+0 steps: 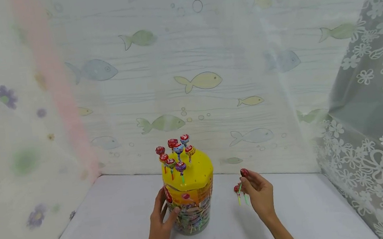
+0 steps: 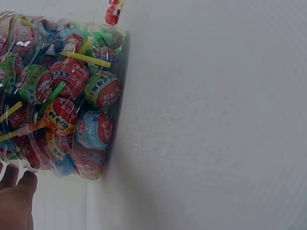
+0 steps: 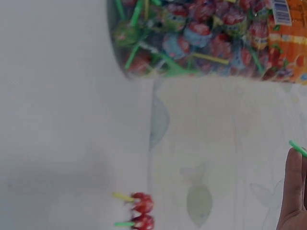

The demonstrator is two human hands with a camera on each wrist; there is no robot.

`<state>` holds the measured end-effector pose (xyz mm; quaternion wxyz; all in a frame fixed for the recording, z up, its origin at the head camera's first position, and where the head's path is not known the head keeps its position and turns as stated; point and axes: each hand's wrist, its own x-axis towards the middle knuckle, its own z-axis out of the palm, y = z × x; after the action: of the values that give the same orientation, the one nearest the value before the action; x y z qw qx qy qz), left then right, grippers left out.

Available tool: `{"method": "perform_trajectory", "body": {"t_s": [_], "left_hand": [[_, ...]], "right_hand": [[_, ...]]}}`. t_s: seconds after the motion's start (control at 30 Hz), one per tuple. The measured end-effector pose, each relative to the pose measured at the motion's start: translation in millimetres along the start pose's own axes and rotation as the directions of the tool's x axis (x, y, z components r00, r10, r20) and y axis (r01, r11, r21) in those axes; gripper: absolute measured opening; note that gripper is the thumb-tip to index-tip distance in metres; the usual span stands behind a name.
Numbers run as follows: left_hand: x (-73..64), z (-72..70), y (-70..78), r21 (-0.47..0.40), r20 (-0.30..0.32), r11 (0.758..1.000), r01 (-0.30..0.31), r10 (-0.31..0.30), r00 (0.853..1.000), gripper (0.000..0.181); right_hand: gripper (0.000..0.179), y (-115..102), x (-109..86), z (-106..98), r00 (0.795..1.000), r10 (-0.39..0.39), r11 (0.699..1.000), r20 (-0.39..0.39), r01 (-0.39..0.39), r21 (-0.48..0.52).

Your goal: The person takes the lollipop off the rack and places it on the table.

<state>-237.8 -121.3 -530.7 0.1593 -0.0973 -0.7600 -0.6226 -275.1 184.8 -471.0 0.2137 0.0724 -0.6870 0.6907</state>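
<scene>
Upright yellow-lidded jar, red lollipop held nearby

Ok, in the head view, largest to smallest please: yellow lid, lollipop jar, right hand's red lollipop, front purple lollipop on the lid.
1. Lollipop jar
2. Yellow lid
3. Held red lollipop and purple lollipop: too alike to rank

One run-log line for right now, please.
left hand: holds jar | right hand: pinches red lollipop | lid: standing lollipops | table: loose lollipops

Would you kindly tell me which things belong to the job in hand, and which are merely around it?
In the job: left hand, right hand, jar, lid, standing lollipops, held lollipop, two loose lollipops.
Around it: table, fish sheet, flowered sheet.
</scene>
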Motion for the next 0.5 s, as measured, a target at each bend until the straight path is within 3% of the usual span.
{"method": "perform_trajectory", "body": {"t_s": [0.17, 0.5], "left_hand": [[-0.2, -0.4, -0.1, -0.005, -0.006, 1.000, -0.002, 0.002, 1.000, 0.076], [0.7, -0.5, -0.5, -0.004, -0.006, 1.000, -0.006, 0.006, 1.000, 0.076]], "right_hand": [[0.034, 10, -5.6, -18, 0.996, 0.091, 0.994, -0.006, -0.092, -0.066], [0.039, 28, -2.6, -60, 0.971, 0.237, 0.947, 0.020, -0.226, -0.227]]}}
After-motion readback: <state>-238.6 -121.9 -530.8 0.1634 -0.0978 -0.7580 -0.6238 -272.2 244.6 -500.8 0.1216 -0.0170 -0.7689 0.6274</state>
